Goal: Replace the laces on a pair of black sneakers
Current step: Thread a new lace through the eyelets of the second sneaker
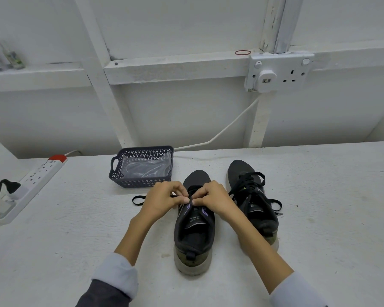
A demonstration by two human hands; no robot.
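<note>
Sneaker in hand stands mid-table, toe away from you. Your left grip and right grip both pinch narrowly on the black lace at the eyelets, with a loop trailing left. Keep the lace flat, feed the tip straight through, and draw both ends even. Count: two sneakers, the second sneaker just to the right and already laced; one basket; one power strip.
</note>
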